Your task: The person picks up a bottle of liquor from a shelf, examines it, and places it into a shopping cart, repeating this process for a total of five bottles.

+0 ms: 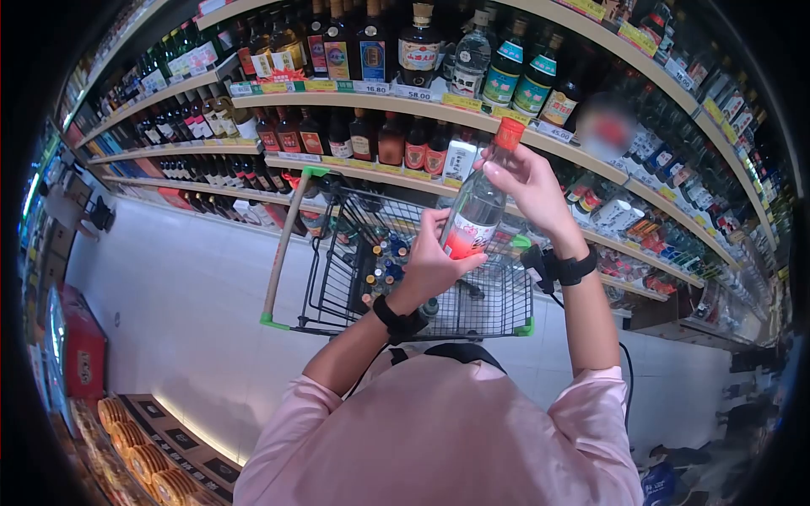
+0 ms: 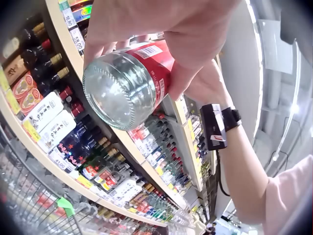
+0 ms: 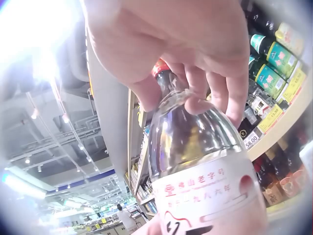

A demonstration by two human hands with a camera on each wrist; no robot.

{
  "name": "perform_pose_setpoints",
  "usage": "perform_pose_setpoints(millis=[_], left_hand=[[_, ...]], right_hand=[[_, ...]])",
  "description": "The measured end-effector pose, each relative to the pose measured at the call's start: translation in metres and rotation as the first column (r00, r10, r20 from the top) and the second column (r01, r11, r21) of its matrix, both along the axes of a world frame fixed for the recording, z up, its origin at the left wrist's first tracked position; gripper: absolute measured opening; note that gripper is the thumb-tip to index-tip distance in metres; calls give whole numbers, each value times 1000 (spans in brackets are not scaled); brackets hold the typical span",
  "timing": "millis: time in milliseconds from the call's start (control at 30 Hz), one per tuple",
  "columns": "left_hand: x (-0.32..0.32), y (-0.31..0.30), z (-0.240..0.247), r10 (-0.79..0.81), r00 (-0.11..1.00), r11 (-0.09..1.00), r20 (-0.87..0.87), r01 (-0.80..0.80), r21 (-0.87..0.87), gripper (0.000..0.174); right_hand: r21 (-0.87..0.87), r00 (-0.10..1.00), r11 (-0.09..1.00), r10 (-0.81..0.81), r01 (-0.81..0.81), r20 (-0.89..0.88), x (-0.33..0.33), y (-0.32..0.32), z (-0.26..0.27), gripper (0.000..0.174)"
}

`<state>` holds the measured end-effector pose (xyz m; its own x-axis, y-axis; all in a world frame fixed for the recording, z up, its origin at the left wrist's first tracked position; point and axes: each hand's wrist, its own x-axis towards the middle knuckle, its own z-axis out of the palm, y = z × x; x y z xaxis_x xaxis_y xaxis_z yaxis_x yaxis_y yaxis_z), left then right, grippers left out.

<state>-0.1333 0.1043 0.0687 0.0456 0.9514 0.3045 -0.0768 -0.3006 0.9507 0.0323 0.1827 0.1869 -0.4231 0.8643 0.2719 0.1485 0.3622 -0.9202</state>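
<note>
In the head view, tan-edged shelves (image 1: 354, 99) are ranged from ten to three o'clock, and a pale tiled floor (image 1: 211, 354) is seen at eight. In the right wrist view, a grey ceiling (image 3: 73, 142) at nine o'clock is hung with lit spotlights (image 3: 65, 118).

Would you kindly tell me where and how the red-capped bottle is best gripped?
I'd probably grip the bottle round its narrow neck from the right, since its red cap leans that way, supporting the wider lower body from the left.
</note>
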Motion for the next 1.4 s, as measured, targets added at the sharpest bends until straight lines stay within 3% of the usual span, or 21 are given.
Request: perform_pose_setpoints(millis=[100, 167, 233, 333, 567, 667, 767, 833, 867, 900, 967, 1133, 1233, 1367, 1400], left_hand=[[-4, 1, -6, 43, 999, 994, -32, -39, 97, 77], [-8, 3, -14, 32, 997, 991, -67, -22, 135, 79], [-11, 3, -12, 35, 998, 995, -47, -31, 95, 76], [-17, 7, -10, -4, 999, 996, -39, 7, 91, 70], [-12, 15, -31, 27, 995, 986, -99, -11, 165, 72], [-13, 11, -30, 8, 999, 988, -33, -3, 157, 78], [-16, 5, -28, 120, 971, 974, -208, -75, 212, 80], [-15, -5, -18, 130, 964, 986, -231, -102, 131, 80], [-14, -10, -12, 111, 970, 992, -216, -97, 76, 80], [-12, -13, -9, 91, 976, 996, -199, -89, 20, 80], [-11, -12, -20, 98, 971, 994, -216, -85, 71, 84], [-8, -15, -54, 65, 983, 996, -174, -55, 64, 88], [-10, -27, -72, 40, 966, 998, -254, -51, -35, 91], [-5, -37, -101, -104, 990, 976, -91, 84, -203, 101], [-9, -38, -106, -171, 971, 965, -165, 131, -227, 100]], right_hand=[[-13, 995, 998, 56, -57, -87, -7, -22, 7, 33], [76, 1000, 997, 27, -28, 14, -12, -41, 15, 32], [293, 999, 956, -17, 8, 28, -18, -48, 11, 31], [358, 983, 933, -16, -51, 182, -21, -67, 27, 32], [399, 974, 915, -29, -65, 225, -17, -64, 24, 36], [346, 969, 936, -24, -65, 247, -14, -65, 25, 35], [212, 971, 977, -43, -8, 236, -8, -61, 25, 34], [118, 975, 989, -114, 93, 189, -6, -54, 22, 35], [211, 968, 964, -197, 163, 153, -7, -50, 15, 32], [195, 944, 959, -245, 204, 219, -4, -48, 14, 30], [170, 877, 943, -328, 285, 351, 5, -44, 12, 29], [52, 943, 973, -230, 224, 243, 13, -48, -19, 32], [221, 842, 943, -324, 250, 431, 9, -61, -29, 31], [184, 833, 950, -311, 254, 457, 16, -65, -48, 29], [179, 826, 947, -321, 267, 463, 19, -66, -55, 30]])
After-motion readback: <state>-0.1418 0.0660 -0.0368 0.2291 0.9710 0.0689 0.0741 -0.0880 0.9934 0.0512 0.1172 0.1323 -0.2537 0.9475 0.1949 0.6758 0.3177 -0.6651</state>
